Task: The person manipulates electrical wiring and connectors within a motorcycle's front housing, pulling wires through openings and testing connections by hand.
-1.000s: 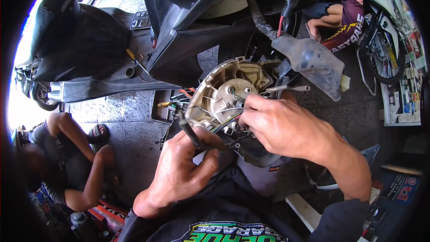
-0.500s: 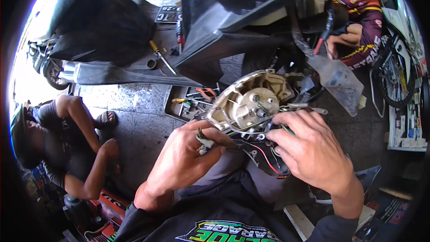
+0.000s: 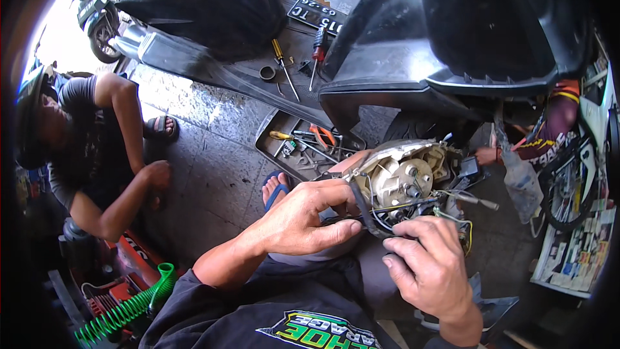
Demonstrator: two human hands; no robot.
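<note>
A pale headlight housing with a round back rests in front of me, loose wires trailing from it. Between my hands bends a thick black cable. Curled fingers of my left hand go behind that cable, the thumb lying along its near side; the fingertips are partly hidden. My right hand pinches the cable's lower end, just below the housing. Thin wires with a yellow strand hang beside the right hand. A pale connector sticks out at the housing's right.
A tool tray with pliers and a screwdriver lies beyond my left hand. More screwdrivers rest on the scooter's footboard. Large black body panels overhang the far side. One person crouches left; another's sleeve shows right.
My view has swung, so the scene sits differently. The left hand no longer shows the pale connector it held and is now at the black cable. My right hand has come lower, nearer my body.
</note>
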